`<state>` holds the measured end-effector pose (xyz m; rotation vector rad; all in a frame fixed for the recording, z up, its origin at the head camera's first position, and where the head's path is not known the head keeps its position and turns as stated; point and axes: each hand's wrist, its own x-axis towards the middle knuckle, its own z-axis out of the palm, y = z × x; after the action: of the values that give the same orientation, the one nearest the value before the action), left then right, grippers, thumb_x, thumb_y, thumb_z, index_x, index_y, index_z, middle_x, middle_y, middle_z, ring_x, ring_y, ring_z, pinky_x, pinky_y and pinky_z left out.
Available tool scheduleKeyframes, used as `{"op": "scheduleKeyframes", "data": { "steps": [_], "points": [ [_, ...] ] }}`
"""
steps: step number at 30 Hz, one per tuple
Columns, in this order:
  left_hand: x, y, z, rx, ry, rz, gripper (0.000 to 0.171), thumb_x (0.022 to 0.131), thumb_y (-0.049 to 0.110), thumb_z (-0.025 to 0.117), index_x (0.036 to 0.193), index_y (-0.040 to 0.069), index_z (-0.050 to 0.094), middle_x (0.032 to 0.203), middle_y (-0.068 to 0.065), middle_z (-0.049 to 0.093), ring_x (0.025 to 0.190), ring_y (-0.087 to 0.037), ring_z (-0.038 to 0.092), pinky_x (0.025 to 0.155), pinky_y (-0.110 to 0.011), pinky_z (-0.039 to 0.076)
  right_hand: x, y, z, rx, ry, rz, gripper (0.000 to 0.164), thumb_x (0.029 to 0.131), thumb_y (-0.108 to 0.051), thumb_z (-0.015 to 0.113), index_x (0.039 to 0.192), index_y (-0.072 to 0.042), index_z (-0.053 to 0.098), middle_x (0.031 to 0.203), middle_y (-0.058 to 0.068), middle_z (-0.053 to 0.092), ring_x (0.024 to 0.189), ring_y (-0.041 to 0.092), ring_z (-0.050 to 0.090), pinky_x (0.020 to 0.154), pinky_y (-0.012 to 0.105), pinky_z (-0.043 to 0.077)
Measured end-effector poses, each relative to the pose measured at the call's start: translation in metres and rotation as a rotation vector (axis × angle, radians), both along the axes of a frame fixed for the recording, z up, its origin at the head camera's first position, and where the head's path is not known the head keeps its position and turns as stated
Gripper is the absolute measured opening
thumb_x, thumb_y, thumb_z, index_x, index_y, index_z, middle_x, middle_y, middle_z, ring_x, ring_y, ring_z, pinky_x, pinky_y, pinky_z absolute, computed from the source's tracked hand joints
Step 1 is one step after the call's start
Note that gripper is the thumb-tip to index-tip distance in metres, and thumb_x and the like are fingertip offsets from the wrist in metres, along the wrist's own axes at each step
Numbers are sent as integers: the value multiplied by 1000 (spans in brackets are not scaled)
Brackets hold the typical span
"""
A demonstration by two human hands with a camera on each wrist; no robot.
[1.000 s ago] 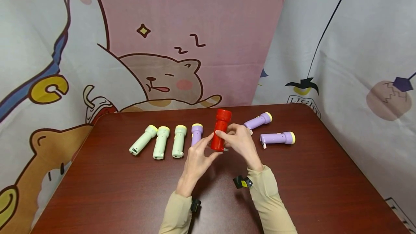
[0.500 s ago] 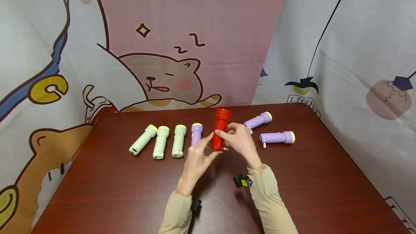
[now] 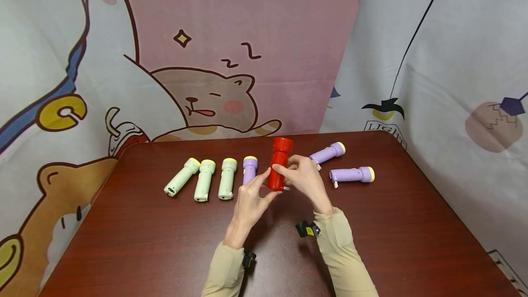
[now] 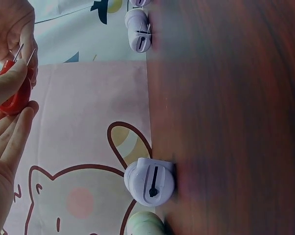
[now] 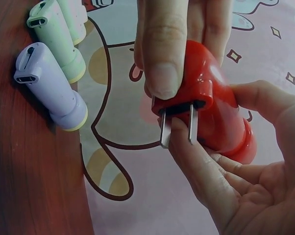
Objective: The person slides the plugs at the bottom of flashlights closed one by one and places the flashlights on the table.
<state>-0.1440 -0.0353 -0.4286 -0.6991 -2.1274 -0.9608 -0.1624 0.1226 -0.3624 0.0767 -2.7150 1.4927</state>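
A red flashlight is held above the table, lamp end away from the person. My left hand grips its lower end, thumb at the base. My right hand holds the body from the other side. Two metal plug prongs stand out from the base in the right wrist view, with the left thumb pressed beside their slot. Left of the hands lies a purple flashlight, its lower part hidden by the left hand in the head view.
Several pale green flashlights lie on the left of the dark red-brown table. Two more purple flashlights, one farther back and one nearer, lie to the right, prongs out. A cartoon-printed cloth hangs behind the table.
The red flashlight has shifted up very slightly in the head view. Both hands keep the same hold, and the flashlights on the table stay where they were.
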Motion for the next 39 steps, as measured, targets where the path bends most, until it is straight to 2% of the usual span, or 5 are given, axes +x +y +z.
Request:
{"op": "scheduleKeyframes", "data": {
  "steps": [8,18,39],
  "points": [
    [0,0,-1,-6,-2,5,57,65,12,87,115,-3,65,93,-13,74,75,-18,71,72,-25,57,0,0,-1,2,-8,1,35,82,-34,73,92,-2,65,78,14,73,64,29,71,55,24,53],
    [0,1,-1,11,4,-11,56,65,13,87,114,-5,65,90,-14,74,71,-16,71,67,-22,56,0,1,1,49,-15,-2,37,81,-37,72,92,-3,66,77,12,72,59,21,70,55,25,51],
    [1,-2,-1,-11,-15,-24,57,65,11,86,116,-4,64,96,-14,74,73,-17,71,67,-23,57,-1,3,0,17,-28,20,35,82,-34,72,92,-2,65,75,12,72,63,27,71,56,26,54]
  ]
}}
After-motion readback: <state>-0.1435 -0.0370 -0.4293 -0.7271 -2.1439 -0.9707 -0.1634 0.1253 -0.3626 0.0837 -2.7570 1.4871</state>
